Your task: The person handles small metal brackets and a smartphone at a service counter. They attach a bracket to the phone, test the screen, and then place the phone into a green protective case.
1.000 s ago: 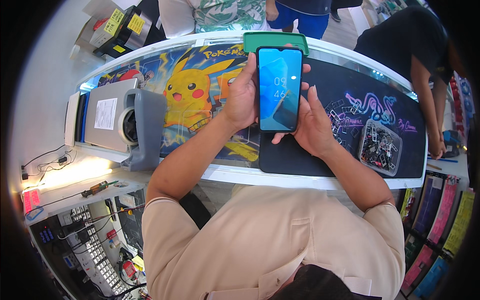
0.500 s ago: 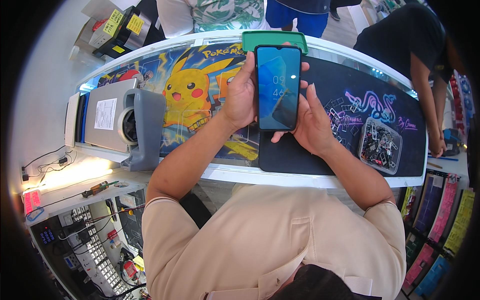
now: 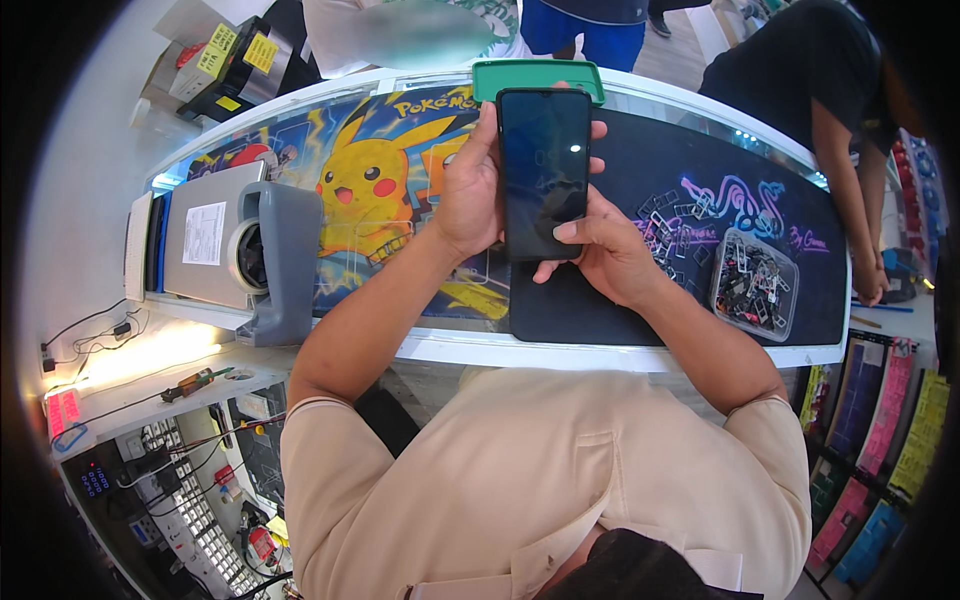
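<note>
A black smartphone (image 3: pixel 543 165) is held upright over the counter, its screen dark with only a faint trace of a display. My left hand (image 3: pixel 470 195) grips its left edge, thumb along the side. Round the lower right edge closes my right hand (image 3: pixel 612 250), with its thumb resting on the lower part of the screen. Fingertips show past the phone's right edge. Behind the phone's top lies a green phone case (image 3: pixel 535 75), partly hidden by it.
A clear plastic tub (image 3: pixel 755 285) of small parts stands on the black mat (image 3: pixel 620 320), with loose frame-like pieces (image 3: pixel 680 225) beside it. A grey tape dispenser (image 3: pixel 275 260) and a silver laptop-like slab (image 3: pixel 205 235) sit left. A person in black (image 3: pixel 790 80) leans at the right.
The phone's screen has gone from a lit blue lock display to nearly dark. My right thumb has moved from beside the phone onto its lower screen.
</note>
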The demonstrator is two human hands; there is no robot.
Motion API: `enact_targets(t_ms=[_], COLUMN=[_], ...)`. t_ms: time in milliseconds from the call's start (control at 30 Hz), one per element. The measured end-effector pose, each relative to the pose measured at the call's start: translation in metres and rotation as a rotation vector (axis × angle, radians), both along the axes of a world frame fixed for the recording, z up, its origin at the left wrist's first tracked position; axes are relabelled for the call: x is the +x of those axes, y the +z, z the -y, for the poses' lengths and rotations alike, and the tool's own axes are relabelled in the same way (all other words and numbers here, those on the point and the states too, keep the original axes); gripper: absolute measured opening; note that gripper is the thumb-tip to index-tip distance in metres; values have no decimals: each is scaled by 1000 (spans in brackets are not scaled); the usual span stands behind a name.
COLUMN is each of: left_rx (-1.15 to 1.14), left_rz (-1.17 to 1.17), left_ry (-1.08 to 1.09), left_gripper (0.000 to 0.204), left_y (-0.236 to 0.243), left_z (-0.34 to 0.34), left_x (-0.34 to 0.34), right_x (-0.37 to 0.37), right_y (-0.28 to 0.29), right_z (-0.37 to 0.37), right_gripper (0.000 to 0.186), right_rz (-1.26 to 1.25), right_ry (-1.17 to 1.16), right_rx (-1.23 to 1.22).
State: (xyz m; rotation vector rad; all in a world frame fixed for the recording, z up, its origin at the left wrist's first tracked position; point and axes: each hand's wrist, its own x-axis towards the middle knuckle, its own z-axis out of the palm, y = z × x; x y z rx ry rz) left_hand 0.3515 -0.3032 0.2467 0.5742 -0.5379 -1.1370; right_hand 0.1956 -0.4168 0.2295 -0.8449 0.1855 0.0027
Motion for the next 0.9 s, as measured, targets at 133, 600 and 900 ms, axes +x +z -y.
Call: enact_targets(t_ms=[133, 600, 900], left_rx=[-1, 36, 78], left_rz=[8, -93, -1], left_ry=[-5, 0, -69], left_gripper=[82, 84, 94], left_y=[0, 1, 2], left_z=[0, 0, -1], left_x=[0, -1, -5], right_x=[1, 3, 6], right_y=[0, -2, -2], right_z=[-1, -3, -1], right_gripper=[60, 65, 75], right_rz=[-2, 6, 51], right_ry=[-11, 4, 7], right_rx=[-40, 39, 22])
